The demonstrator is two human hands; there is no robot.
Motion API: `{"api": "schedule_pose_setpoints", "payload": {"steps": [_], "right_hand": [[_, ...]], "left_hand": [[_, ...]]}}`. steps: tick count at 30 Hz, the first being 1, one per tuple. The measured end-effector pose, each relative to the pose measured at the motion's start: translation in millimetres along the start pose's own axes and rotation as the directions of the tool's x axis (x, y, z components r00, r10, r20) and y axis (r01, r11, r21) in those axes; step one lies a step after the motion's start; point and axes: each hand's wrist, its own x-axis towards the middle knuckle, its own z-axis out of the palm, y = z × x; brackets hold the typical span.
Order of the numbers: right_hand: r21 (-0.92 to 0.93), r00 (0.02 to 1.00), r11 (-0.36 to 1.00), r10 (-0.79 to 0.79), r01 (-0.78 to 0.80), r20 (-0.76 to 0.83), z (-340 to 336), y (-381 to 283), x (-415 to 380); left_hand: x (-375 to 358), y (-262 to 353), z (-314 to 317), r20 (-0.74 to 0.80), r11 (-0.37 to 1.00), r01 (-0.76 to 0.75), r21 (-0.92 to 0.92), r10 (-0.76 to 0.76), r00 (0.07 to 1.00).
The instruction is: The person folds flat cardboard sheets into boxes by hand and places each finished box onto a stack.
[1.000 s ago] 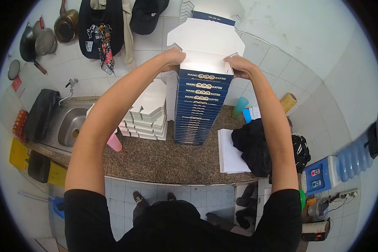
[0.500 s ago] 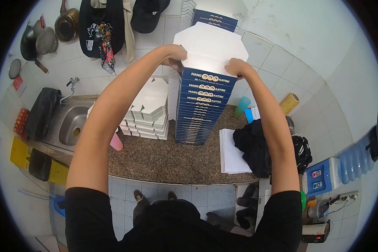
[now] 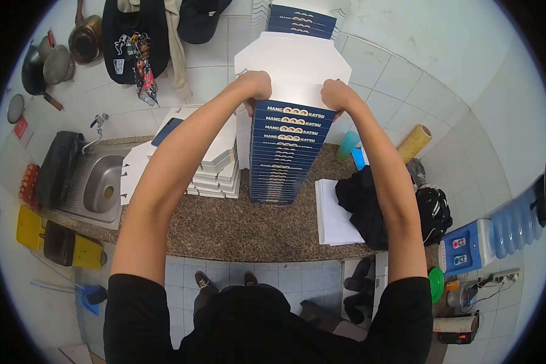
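A tall stack of navy-blue cardboard food boxes [image 3: 279, 164] printed "MANG KATSU" stands on the counter in front of me. The topmost open food box [image 3: 294, 110] has its white lid [image 3: 300, 57] folded back, away from me. My left hand [image 3: 256, 86] is closed on the left side wall of this box, partly hiding it. On the opposite wall, my right hand [image 3: 338, 96] is closed, its fingers partly out of sight. Left of the stack lie piled flat white box blanks [image 3: 215, 173], with a dark blue phone [image 3: 167, 131] on top, near my left forearm.
Another stack of blue boxes [image 3: 302, 23] rises behind. A steel sink [image 3: 103, 188] is at the left. On the right of the speckled counter [image 3: 242, 236] are white papers [image 3: 330, 212], a black cloth [image 3: 364, 203], a teal cup [image 3: 347, 145] and a yellow roll [image 3: 415, 143].
The top box sits lower on the stack, with less of its front showing, and both hands have moved down with it. The view has shifted slightly, bringing the phone into sight.
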Motion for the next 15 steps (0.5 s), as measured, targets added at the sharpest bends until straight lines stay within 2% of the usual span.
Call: {"api": "schedule_pose_setpoints", "payload": {"steps": [1,5,7,11,13,14,15], "right_hand": [[-0.062,0.996,0.995,-0.075,0.073,-0.042,4,7,5],[-0.121,0.984,0.978,-0.175,0.169,-0.041,2,10,0],[0.173,0.998,0.983,0.063,-0.061,-0.003,-6,-3,-12],[0.183,0.989,0.974,0.115,-0.131,0.094,-10,-1,-12],[-0.091,0.985,0.981,-0.167,0.172,0.051,-10,9,-8],[-0.149,0.968,0.988,-0.079,0.044,-0.238,-10,12,-14],[-0.166,0.86,0.982,-0.011,-0.086,-0.51,-17,-3,-42]], "left_hand": [[-1,0,3,-0.125,0.99,-0.073,0.12,0.088,0.988],[-14,3,8,-0.15,0.998,-0.031,0.045,0.037,0.988],[-5,-2,12,-0.205,0.991,-0.077,0.114,0.099,0.974],[-14,-1,12,-0.235,0.996,-0.079,0.051,0.089,0.968],[-24,-3,3,-0.209,0.993,-0.116,0.008,0.115,0.971],[-33,-10,2,-0.357,0.987,-0.156,0.035,0.159,0.92],[-49,-18,2,-0.498,0.98,-0.185,0.068,0.194,0.845]]}}
